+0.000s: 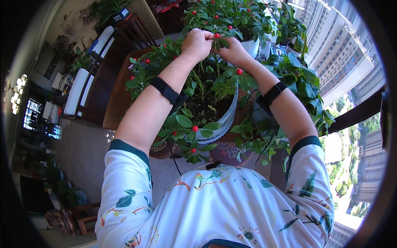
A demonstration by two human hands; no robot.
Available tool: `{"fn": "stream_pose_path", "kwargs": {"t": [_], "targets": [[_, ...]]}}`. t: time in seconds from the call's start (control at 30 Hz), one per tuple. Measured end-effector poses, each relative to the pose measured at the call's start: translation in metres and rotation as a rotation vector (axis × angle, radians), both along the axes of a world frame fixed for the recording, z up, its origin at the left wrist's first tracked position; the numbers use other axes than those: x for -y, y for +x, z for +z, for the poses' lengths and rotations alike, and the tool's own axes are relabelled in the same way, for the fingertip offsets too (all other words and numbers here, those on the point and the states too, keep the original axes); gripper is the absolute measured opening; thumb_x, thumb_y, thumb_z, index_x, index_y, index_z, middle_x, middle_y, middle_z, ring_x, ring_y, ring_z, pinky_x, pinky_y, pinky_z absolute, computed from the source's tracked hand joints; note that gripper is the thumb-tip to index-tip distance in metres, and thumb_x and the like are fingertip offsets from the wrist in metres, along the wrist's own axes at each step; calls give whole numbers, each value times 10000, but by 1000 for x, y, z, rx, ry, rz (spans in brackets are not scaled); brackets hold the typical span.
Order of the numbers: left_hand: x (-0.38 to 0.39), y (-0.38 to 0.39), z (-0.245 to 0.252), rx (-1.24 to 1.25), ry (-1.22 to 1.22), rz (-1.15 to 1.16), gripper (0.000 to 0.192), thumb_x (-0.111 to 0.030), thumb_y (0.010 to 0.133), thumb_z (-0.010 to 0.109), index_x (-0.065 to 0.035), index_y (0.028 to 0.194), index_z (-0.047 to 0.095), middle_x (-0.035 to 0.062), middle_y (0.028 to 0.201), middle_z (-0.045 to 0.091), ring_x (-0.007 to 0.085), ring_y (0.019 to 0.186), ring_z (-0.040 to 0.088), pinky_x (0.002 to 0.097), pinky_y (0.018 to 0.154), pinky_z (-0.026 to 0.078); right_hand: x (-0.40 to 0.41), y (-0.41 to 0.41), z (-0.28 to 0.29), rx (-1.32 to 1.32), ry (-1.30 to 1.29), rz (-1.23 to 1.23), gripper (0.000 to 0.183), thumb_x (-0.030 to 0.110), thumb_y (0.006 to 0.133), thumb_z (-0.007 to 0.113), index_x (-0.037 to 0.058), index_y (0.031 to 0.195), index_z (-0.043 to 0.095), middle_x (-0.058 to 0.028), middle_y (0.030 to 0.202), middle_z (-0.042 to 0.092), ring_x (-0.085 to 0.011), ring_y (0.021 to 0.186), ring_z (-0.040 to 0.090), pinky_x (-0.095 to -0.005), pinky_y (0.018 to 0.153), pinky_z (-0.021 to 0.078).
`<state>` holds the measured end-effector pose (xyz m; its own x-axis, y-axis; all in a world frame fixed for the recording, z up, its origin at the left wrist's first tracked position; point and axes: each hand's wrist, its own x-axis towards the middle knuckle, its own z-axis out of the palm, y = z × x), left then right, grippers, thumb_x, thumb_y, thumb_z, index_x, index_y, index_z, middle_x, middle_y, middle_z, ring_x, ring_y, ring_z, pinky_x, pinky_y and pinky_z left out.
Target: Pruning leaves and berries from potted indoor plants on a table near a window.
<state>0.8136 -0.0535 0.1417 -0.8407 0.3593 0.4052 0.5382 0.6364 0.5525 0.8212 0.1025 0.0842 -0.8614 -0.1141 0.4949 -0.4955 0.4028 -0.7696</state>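
Observation:
Before me stands a leafy plant (201, 83) with bare green stems, rooted in dark soil in a pale round pot (228, 119). At its far side, my left hand (197, 45) and my right hand (232, 51) meet with bent fingers at one leafy shoot (218, 45). A small glossy red ball (216, 35) sits at the shoot's top, between my fingertips. My left fingers pinch right beside the ball, while my right fingers grip the shoot among its leaves. The exact contact is partly hidden. More red balls, such as one at the near side (195, 128), dot the foliage.
The pot rests on a wooden table (116, 102). Behind it grows another red-dotted plant (223, 15) in a white pot (250, 48). Trailing foliage (305, 77) lines the window on the right. Patterned round stools (231, 152) stand below, and a dark cable (267, 145) hangs near my right arm.

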Motion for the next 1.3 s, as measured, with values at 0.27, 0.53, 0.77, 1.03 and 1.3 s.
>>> {"fn": "stream_pose_path", "kwargs": {"t": [0.27,0.53,0.77,1.03,1.3], "targets": [[-5,-3,-5,-16,-42,21,185,-146,790,682,-58,950,708,134,972,641,268,888,631,348,802,493,8,14,9,-95,96,-194,375,260,686,733,1,947,662,-226,884,653,-388,868,627,-405,763,507],[-1,-11,-14,-82,-28,42,189,-162,787,693,-57,943,709,139,1005,636,286,906,625,356,807,490,10,20,19,34,156,-161,296,231,684,717,4,866,660,-208,805,652,-382,788,631,-417,714,507],[0,-4,-4,-42,-18,53,199,-176,781,702,-66,946,712,136,1010,639,280,916,626,349,802,490,4,11,6,-81,308,-227,245,222,706,683,9,824,655,-210,752,640,-399,738,621,-435,686,506],[-1,-3,-3,10,-23,86,218,-213,778,694,-61,933,716,143,935,655,268,837,643,352,767,498,11,26,18,94,67,-131,223,208,744,673,-11,774,643,-157,647,636,-287,609,648,-366,591,511],[-6,0,-5,-78,-31,96,184,-230,787,676,-94,898,727,119,941,668,275,848,647,369,755,507,10,20,11,113,-51,-139,240,217,745,700,-11,789,641,-134,647,645,-243,593,659,-344,581,511]]}}
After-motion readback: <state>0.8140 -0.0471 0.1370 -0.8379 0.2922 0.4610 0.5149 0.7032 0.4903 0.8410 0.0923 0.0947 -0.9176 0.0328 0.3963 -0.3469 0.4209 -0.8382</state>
